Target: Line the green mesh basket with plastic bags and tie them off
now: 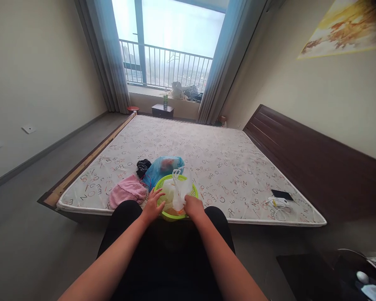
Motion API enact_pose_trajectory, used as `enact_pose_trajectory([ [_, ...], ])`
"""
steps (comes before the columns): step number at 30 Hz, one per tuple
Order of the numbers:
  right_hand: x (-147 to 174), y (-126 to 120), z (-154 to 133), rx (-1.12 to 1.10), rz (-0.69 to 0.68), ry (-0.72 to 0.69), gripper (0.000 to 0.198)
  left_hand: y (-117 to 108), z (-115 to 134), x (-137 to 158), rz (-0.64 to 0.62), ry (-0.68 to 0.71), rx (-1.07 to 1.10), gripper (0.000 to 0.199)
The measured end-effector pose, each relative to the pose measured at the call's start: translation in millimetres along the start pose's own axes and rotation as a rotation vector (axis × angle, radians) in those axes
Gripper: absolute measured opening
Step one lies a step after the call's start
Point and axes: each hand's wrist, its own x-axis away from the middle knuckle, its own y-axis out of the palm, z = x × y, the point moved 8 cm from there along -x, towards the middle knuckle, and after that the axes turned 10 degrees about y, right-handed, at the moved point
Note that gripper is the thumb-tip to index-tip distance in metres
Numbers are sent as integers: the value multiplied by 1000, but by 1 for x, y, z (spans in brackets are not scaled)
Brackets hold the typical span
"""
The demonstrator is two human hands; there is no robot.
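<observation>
The white plastic bag (176,194) sat inside the green basket (172,218), which stood at the near edge of the mattress (207,146) in front of me, between my knees. As far as I could judge, my work there was only partway along: the bag was in the basket, but its handles stood up loose above the rim, and I saw no knot in them. Something orange (175,212) showed low in the basket; whether it lay in the bag or under it, I could not make out. Outside the basket, the blue plastic bag (163,168) rested just behind it, the black plastic bag (143,167) lay against the blue one, and the pink cloth (128,191) was bunched to the left; neither grip was on any of these. My left grip (153,206) was at the basket's left rim, thumb and fingers apart, the fingers reaching over the edge beside the white bag without clamping it. My right grip (194,207) was at the right rim, its fingers curled together, clamped on the side of the white bag as far as I could see; how much plastic they pinched was hidden behind my own knuckles.
</observation>
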Motion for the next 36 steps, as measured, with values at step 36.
enact_pose_trajectory([
  [36, 0, -11, 47, -686, 236, 184, 54, -47, -9, -37, 424, -767, 739, 34],
])
